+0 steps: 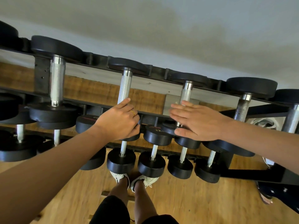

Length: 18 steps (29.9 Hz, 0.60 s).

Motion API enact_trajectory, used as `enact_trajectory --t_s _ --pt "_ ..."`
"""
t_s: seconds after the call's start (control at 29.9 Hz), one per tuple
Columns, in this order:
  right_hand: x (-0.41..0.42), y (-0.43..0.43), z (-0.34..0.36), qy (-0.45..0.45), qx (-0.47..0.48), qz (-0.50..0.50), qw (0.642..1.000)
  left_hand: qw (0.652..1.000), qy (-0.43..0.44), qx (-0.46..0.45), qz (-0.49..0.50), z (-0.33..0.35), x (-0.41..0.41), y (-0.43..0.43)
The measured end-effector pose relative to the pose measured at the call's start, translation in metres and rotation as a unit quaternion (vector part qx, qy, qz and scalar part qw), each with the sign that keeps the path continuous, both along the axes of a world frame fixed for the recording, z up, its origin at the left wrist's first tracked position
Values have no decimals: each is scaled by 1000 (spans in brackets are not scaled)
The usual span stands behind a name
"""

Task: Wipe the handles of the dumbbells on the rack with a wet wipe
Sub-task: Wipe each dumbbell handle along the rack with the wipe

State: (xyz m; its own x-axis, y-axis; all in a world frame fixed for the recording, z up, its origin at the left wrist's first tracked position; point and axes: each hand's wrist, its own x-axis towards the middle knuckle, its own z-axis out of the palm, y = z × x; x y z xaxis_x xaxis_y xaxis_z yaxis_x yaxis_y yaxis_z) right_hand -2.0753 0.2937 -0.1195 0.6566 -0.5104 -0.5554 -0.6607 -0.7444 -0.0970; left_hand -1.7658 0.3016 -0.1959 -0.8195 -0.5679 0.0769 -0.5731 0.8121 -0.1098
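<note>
On the upper tier of the rack (159, 70), black-headed dumbbells (56, 46) with knurled chrome handles, left hand (119, 121) curled round 1 handle (124, 87), right hand (199, 122) flat, fingers straight, over the next handle (186, 93).

One rack (252, 174), with two tiers. The upper tier shows five upper handles (124, 86), the fifth cut by the right edge, plus one more dumbbell (6, 34) at the left edge, of which only the black heads show. The lower tier shows six lower handles (153, 151); a seventh dumbbell there has its handle hidden behind the left forearm. Two hands: left hand (119, 120) and right hand (199, 122). One gold ring (132, 112). Two pale shoes (119, 176)
</note>
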Motion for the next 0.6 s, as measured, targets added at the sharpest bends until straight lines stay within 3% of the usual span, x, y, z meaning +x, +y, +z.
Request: enact_trajectory --t_s 0.2,0.43,0.6 --pt "5 -26 3 10 -65 -115 991 999 -19 34 -3 3 0 -2" --pt "12 18 2 23 17 -42 999 999 -9 49 -17 2 1 -3" --pt "12 -26 12 53 -62 -110 991 998 -11 53 -12 4 1 -3"
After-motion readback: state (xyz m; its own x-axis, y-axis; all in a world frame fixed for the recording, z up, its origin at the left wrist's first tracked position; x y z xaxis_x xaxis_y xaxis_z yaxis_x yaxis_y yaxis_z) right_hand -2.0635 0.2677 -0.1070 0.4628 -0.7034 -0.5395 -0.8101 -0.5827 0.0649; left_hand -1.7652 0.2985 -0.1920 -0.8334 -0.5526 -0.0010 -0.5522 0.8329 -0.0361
